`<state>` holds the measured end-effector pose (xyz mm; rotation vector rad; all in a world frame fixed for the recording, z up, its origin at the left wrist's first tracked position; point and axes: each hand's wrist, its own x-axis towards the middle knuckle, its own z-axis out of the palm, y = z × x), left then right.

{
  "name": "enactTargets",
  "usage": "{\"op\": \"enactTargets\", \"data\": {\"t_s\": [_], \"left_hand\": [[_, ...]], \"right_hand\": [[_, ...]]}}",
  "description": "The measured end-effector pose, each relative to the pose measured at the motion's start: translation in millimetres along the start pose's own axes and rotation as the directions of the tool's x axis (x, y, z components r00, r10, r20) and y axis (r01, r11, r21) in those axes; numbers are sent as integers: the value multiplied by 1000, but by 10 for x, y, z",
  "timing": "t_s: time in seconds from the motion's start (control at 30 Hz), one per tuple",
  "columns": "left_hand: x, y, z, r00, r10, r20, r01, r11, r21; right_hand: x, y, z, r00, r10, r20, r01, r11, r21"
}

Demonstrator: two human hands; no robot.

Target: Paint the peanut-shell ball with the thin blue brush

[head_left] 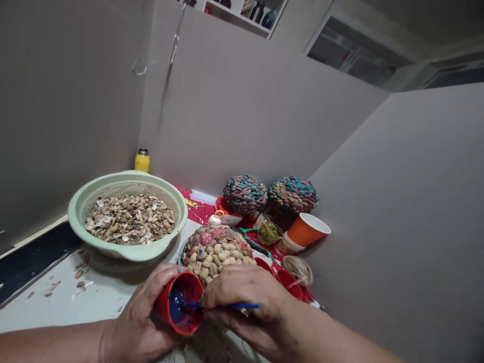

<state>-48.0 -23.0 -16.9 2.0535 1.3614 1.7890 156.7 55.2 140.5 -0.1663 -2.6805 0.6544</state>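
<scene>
My left hand [145, 312] is wrapped round a red cup [163, 306], tilted so that its mouth faces me. Dark blue paint [177, 301] lies inside it. Pinched in my right hand [247, 297] is a blue-handled paintbrush [245, 305], whose far end dips into the cup. Just behind both hands rests a dome covered in nut shells [219, 252], partly painted pink, with bare tan shells on the near side. My right hand hides part of its lower edge.
A green colander [77, 214] full of shell pieces [128, 222] stands left. Two painted shell domes [245, 194] sit at the back near the wall. Orange paper cups [304, 234], a twine roll [298, 269] and red cups [289, 285] are on the right. A yellow bottle [142, 161] stands behind the colander.
</scene>
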Motion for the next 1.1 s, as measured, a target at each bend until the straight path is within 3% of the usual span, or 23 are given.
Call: {"op": "enactTargets", "data": {"t_s": [0.1, 0.2, 0.3, 0.43, 0.6, 0.77, 0.83, 0.93, 1.0, 1.1], "left_hand": [[-2, 29, -21, 1000, 1, -21, 0, 998, 56], [43, 94, -41, 997, -73, 9, 73, 997, 16], [135, 169, -44, 975, -206, 86, 214, 971, -104], [225, 221, -30, 928, -321, 188, 360, 903, -236], [174, 169, -20, 869, -391, 304, 480, 818, -317], [98, 79, 4, 877, -391, 279, 469, 822, -323], [110, 81, 9, 878, -384, 285, 467, 820, -332], [148, 116, 5, 876, -394, 276, 472, 816, -332], [153, 123, 8, 867, -421, 266, 489, 818, -302], [106, 83, 29, 856, -459, 237, 508, 831, -227]], "right_hand": [[-73, -24, -33, 991, 52, -119, -48, 998, 32], [-144, -19, -35, 949, 177, -262, -153, 982, 112], [-196, 1, -7, 856, 363, -367, -269, 921, 283], [-215, 25, -7, 743, 541, -395, -382, 827, 413], [-288, 103, -82, 658, 592, -465, -341, 785, 518], [-397, 194, -108, 571, 592, -568, -382, 805, 455], [-401, 217, -83, 582, 531, -616, -378, 847, 374], [-395, 245, -28, 642, 317, -698, -315, 939, 137], [-413, 264, 3, 689, 186, -701, -270, 963, -10], [-486, 292, 33, 751, 100, -653, -230, 966, -116]]}}
